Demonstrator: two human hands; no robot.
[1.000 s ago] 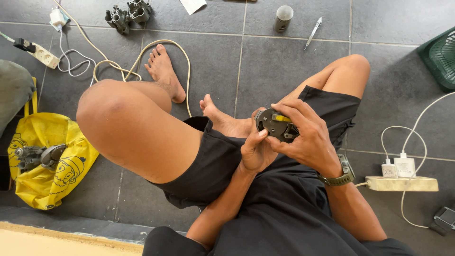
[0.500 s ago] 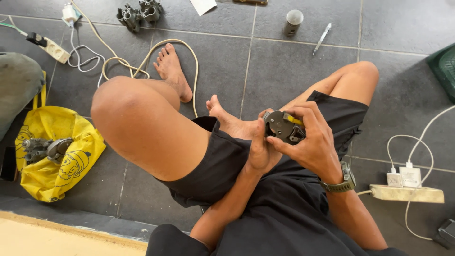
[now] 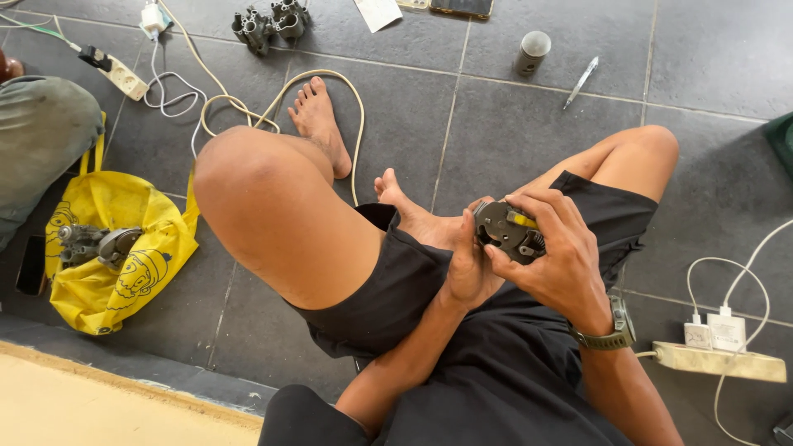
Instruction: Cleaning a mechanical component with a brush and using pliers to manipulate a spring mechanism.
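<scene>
Two hands on one small dark metal part [image 3: 505,231] with a yellow piece, held over the lap. Right hand [image 3: 555,263] wrapped over it from above, fingers [image 3: 537,202] curled closed around top and far side. Left hand [image 3: 467,264] closed against its near-left edge, thumb up along the side. Wristwatch [image 3: 607,334] just behind right-hand fingers. Power strip [image 3: 714,361] with white chargers right of fingers, on tiled floor [image 3: 512,124]. Yellow bag [image 3: 124,248] holding grey metal parts, well left. Beyond fingers: small cylinder [image 3: 533,51], pen [image 3: 581,81], more metal parts [image 3: 268,23].
</scene>
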